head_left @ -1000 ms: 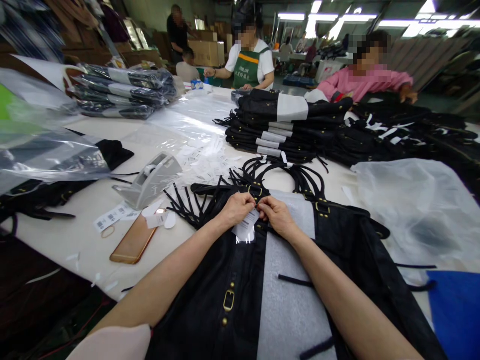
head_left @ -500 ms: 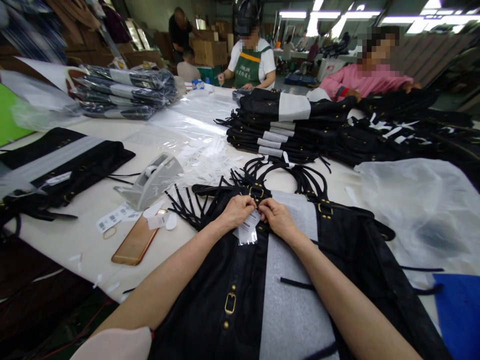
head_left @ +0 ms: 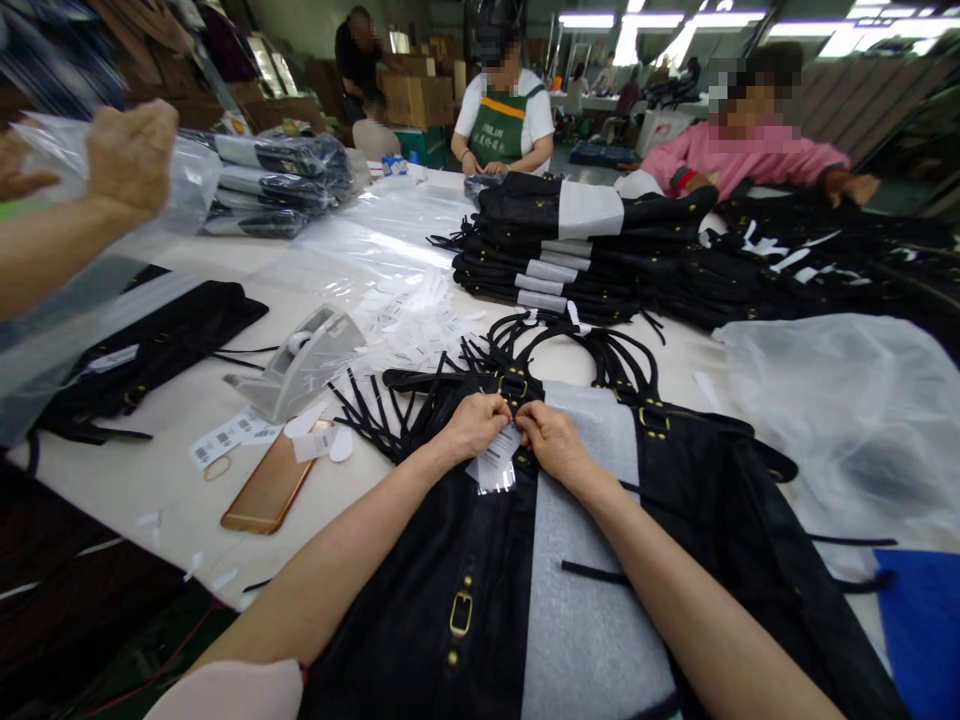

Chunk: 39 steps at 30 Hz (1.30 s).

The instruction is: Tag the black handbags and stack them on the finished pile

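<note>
The black bag (head_left: pixel 487 545) lies flat on the desk (head_left: pixel 172 490), likely soft and limp, best lifted by its handles (head_left: pixel 600 350); the tags (head_left: pixel 495 462) should be light, easily creased. Forearms angle inward; the left hand (head_left: pixel 474 425) and right hand (head_left: pixel 553 438) meet, fingers pinched narrow at the tags' top, though the exact hold is too small to tell.

The one camera sat on the wearer's head, facing forward and tilted down over the table (head_left: pixel 135 480). It looked from close above the black piece (head_left: pixel 412 590), whose near end ran out of view. Both forearms (head_left: pixel 352 540) came in from the near side, with the left hand (head_left: pixel 476 425) and right hand (head_left: pixel 553 437) mid-view. The view was wide, reaching another person's hand (head_left: pixel 131 155) at left, an apron (head_left: pixel 501 130) across the table and far lights (head_left: pixel 589 20).
</note>
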### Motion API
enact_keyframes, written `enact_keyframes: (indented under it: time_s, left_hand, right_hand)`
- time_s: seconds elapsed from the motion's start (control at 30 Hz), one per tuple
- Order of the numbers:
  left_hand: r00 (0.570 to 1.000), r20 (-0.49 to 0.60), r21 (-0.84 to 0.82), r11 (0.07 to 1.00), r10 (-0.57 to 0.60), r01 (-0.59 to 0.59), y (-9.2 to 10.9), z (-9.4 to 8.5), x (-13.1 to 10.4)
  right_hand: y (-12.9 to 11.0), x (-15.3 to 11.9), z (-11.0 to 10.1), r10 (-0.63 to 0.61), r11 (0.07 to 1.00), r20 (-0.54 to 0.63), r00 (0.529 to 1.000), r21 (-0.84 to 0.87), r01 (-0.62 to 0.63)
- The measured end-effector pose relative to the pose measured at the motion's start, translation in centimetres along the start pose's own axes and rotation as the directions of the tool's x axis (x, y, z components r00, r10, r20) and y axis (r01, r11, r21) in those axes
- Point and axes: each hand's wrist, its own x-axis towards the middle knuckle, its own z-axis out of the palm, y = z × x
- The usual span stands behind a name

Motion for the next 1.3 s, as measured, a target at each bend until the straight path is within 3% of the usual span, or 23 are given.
enact_keyframes:
  time_s: [0.2,0.53,0.7,0.8,0.87,0.9,1.03,1.2,1.3]
  left_hand:
    - [1.0,-0.012,0.002,1.0,0.01,-0.01,-0.1,0.3,0.0]
    - [1.0,-0.025,-0.102,0.995,-0.006,0.003,-0.6,1.1,-0.2]
    - [0.999,0.04,-0.084,0.996,0.033,-0.03,0.0,-0.9,-0.4]
    - [0.982,-0.141,0.048,0.992,0.126,-0.121,0.2,-3.2,0.1]
    - [0.955,-0.251,0.225,0.969,0.156,-0.099,0.1,-4.2,0.8]
    - [0.956,-0.253,0.297,0.953,0.146,-0.067,-0.1,-4.5,1.3]
    - [0.998,-0.036,0.398,0.917,0.055,-0.036,-0.8,-4.2,3.2]
    - [0.99,0.073,0.381,0.914,0.122,-0.141,-1.0,-3.8,3.4]
    - [0.987,0.112,0.422,0.893,0.118,-0.155,-0.6,-4.0,2.9]
  right_hand:
    - [0.0,0.0,0.2,-0.028,0.999,-0.005,1.0,-0.033,0.028]
    - [0.4,0.0,0.4,0.027,0.999,0.011,1.0,0.046,-0.027]
    - [-0.3,-0.3,-0.2,-0.008,0.999,0.001,1.0,0.048,0.008]
    - [-1.2,-0.5,-1.1,0.0,0.998,0.032,0.999,0.065,-0.002]
    - [-1.6,-0.3,-1.7,0.014,0.998,0.033,0.999,0.055,-0.016]
    - [-1.7,-0.2,-2.0,0.008,1.0,0.0,1.0,0.027,-0.008]
    - [-2.0,1.0,-2.5,-0.064,0.976,-0.186,0.981,-0.217,0.023]
    - [-2.6,3.0,-1.8,-0.073,0.914,-0.172,0.982,-0.405,-0.003]
    - [-2.8,4.2,-1.8,0.05,0.926,-0.161,0.986,-0.362,-0.106]
